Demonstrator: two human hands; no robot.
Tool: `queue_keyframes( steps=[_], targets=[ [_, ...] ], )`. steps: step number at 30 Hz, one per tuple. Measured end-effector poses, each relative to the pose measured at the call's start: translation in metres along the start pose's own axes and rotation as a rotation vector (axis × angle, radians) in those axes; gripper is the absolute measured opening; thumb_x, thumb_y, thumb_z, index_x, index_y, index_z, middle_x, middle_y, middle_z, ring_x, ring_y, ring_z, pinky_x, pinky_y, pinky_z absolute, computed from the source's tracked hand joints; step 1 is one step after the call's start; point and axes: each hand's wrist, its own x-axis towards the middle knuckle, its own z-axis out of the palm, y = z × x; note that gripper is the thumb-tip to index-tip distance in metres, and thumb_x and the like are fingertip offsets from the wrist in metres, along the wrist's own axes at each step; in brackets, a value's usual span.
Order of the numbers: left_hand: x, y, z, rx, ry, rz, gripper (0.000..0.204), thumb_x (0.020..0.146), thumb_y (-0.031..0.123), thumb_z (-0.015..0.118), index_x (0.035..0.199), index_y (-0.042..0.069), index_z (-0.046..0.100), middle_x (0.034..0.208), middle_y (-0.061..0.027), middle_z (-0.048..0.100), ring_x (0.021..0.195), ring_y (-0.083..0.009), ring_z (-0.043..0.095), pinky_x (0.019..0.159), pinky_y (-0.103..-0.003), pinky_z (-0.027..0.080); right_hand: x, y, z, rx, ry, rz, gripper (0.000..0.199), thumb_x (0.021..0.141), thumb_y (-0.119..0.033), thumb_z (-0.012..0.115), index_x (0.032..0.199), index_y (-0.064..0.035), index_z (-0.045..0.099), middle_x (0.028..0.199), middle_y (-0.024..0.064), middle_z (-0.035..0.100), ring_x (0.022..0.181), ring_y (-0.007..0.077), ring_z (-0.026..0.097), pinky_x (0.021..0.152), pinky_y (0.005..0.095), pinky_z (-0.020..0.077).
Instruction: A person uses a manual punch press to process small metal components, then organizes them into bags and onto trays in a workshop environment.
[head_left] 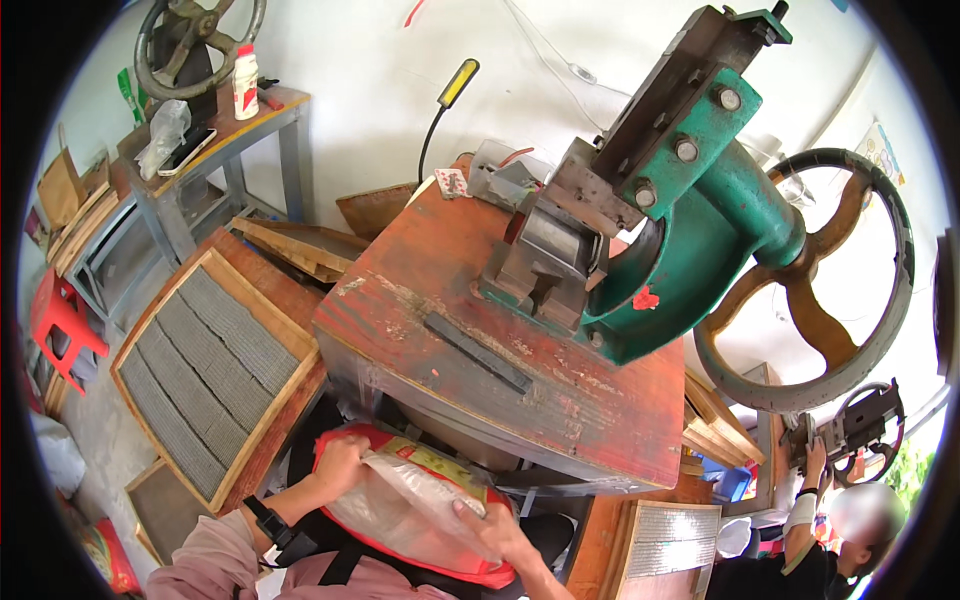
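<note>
A red printed bag with a clear plastic liner (415,495) lies across my lap, below the front edge of the worn red table (400,290). My left hand (342,468) is closed on the liner's upper left edge. With thumb and fingers, my right hand (495,530) pinches the liner's right side. What lies inside the bag is hard to make out through the cloudy plastic. On the table rests a dark grey flat bar (477,352), apart from both hands. Behind it stands a green hand press (690,240) with a metal die block (550,245).
A large press wheel (805,290) juts out at the right. To my left leans a wooden-framed tray (210,370) of grey strips. Another framed tray (665,545) lies low on the right. A co-worker (800,560) works at a second press. A red stool (62,325) stands far left.
</note>
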Motion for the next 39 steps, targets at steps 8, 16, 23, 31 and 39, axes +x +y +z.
queue_keyframes(
  steps=[8, 16, 23, 31, 39],
  targets=[
    [-0.014, 0.059, 0.029, -1.477, -0.906, -0.335, 0.049, 0.072, 0.013, 0.064, 0.118, 0.003, 0.048, 0.108, -0.006, 0.057, 0.098, -0.0136, 0.053, 0.082, -0.027, 0.043, 0.041, 0.098, -0.009, -0.028, 0.392, -0.121, 0.047, 0.075, -0.041, 0.06, 0.081, 0.0057, 0.061, 0.067, 0.0177, 0.06, 0.064, 0.0203, 0.058, 0.061, 0.0335, 0.0449],
    [0.028, 0.049, 0.072, -2.486, -0.667, -0.513, 0.047, 0.086, 0.041, 0.043, 0.113, 0.002, 0.049, 0.107, -0.0131, 0.057, 0.096, -0.0261, 0.057, 0.087, -0.041, 0.043, -0.016, 0.02, 0.004, -0.656, 0.682, -0.733, 0.054, 0.071, -0.033, 0.064, 0.111, 0.0005, 0.049, 0.105, 0.0195, 0.05, 0.096, 0.0328, 0.048, 0.087, 0.0415, 0.0359],
    [0.056, 0.058, 0.066, -2.303, -0.259, -0.586, 0.042, 0.089, 0.038, 0.037, 0.11, 0.003, 0.05, 0.104, -0.015, 0.057, 0.096, -0.0283, 0.055, 0.085, -0.041, 0.044, 0.004, 0.035, 0.027, -0.632, 0.383, -0.605, 0.024, 0.071, -0.019, 0.062, 0.09, -0.009, 0.052, 0.076, 0.0074, 0.054, 0.068, 0.025, 0.059, 0.057, 0.0352, 0.0479],
    [0.096, -0.021, 0.097, -2.216, 0.216, -0.961, 0.036, 0.09, 0.034, 0.035, 0.102, 0.003, 0.051, 0.099, -0.0151, 0.057, 0.091, -0.031, 0.054, 0.084, -0.043, 0.043, -0.02, 0.045, 0.048, -0.868, 0.379, -0.893, 0.019, 0.064, -0.007, 0.054, 0.083, -0.0094, 0.051, 0.069, 0.0037, 0.05, 0.056, 0.0164, 0.055, 0.049, 0.0289, 0.0455],
    [0.084, -0.023, 0.089, -2.127, 0.145, -0.937, 0.041, 0.087, 0.036, 0.046, 0.103, -0.001, 0.049, 0.096, -0.0179, 0.057, 0.088, -0.0326, 0.056, 0.081, -0.044, 0.044, -0.036, 0.08, 0.061, -0.61, 0.341, -0.812, 0.031, 0.073, -0.02, 0.062, 0.101, -0.0073, 0.058, 0.076, 0.01, 0.051, 0.069, 0.0243, 0.055, 0.059, 0.0343, 0.0452]
  ],
)
